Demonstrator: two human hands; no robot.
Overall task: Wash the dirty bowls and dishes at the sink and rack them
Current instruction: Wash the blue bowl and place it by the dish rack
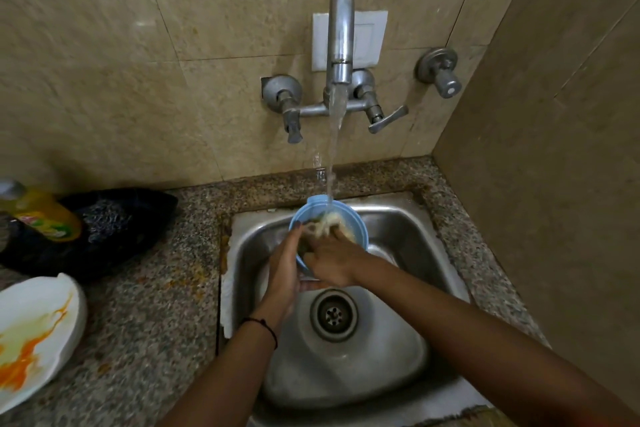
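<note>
A light blue bowl [353,218] is held tilted over the steel sink [408,239], under the stream from the tap [341,35]. My left hand [282,270] grips the bowl's near left rim from outside. My right hand [332,262] is inside the bowl, fingers pressed on a foamy scrubber [327,222] against food residue. A dirty white plate [38,333] with orange stains lies on the counter at the far left.
A yellow dish-soap bottle [45,211] lies on a black bag [114,229] on the granite counter [156,305] left of the sink. Tap handles [384,120] stick out from the tiled wall. A side wall closes in on the right. The drain [334,314] is uncovered.
</note>
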